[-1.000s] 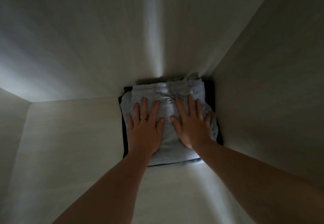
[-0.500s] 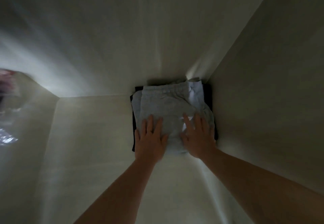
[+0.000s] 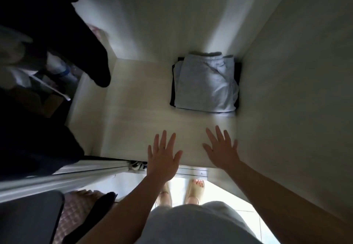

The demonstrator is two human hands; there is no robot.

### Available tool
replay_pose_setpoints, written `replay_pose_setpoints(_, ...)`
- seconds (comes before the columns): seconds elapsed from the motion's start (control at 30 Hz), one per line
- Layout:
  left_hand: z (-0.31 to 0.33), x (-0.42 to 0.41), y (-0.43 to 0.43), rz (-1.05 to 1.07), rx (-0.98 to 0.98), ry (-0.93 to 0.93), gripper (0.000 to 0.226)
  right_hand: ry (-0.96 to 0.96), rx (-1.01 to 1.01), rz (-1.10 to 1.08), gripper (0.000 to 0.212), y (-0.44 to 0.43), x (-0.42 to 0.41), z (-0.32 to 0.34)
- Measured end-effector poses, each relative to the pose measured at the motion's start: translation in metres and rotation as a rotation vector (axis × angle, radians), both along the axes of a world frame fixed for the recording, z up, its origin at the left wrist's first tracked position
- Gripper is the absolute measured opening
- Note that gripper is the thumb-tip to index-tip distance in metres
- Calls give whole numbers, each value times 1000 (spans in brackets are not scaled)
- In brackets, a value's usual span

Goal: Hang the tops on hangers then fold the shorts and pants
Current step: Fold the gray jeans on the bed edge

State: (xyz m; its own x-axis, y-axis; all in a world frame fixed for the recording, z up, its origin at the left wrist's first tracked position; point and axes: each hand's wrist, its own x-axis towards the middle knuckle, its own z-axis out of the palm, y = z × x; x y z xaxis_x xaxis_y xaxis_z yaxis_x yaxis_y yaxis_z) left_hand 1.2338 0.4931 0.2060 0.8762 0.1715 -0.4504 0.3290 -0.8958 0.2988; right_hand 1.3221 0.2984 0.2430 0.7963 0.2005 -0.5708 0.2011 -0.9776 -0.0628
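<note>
Folded pale-blue garment [image 3: 206,83] sits on a dark folded one [image 3: 173,85] in the shelf's [image 3: 133,110] back right corner, well apart from left hand [image 3: 162,159] and right hand [image 3: 221,152], each grip apart, fingers spread, holding nothing; best to lift both clear without brushing the stack.

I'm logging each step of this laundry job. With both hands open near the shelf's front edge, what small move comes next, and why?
Probably draw both hands out and turn for the next garment. The pale folded garment lies flat on a dark garment in the back right corner of the shelf; the left hand and right hand are open, empty and clear of the pile.
</note>
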Motion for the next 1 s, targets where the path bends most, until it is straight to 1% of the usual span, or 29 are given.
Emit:
replay_pose_setpoints(0.2, 23, -55, 8, -19, 61, -82, 67, -50, 124, 53, 63, -5, -57, 14)
replay_pose_setpoints(0.3, 39, -75, 2, 12, 95, -123, 68, -45, 201, 104, 62, -9, -78, 22)
replay_pose_setpoints(0.4, 54, -101, -16, 104, 99, -197, 73, -66, 272, 164, 62, -15, -97, 31)
replay_pose_setpoints(0.53, 69, -143, -43, 254, 110, -261, 65, -52, 390, 230, 60, -29, -118, 45)
replay_pose_setpoints(0.6, 75, -170, -58, 321, 116, -303, 64, -30, 442, 283, 59, -37, -133, 50)
replay_pose_setpoints(0.7, 87, -213, -84, 409, 106, -315, 65, -2, 494, 373, 59, -45, -158, 60)
replay_pose_setpoints(0.87, 102, -286, -107, 597, 65, -295, 62, 84, 598, 556, 59, -32, -211, 74)
replay_pose_setpoints(0.93, 112, -313, -111, 687, 68, -337, 62, 111, 647, 624, 59, -21, -229, 83)
replay_pose_setpoints(1.0, 125, -338, -112, 770, 115, -433, 60, 155, 717, 677, 57, -8, -248, 96)
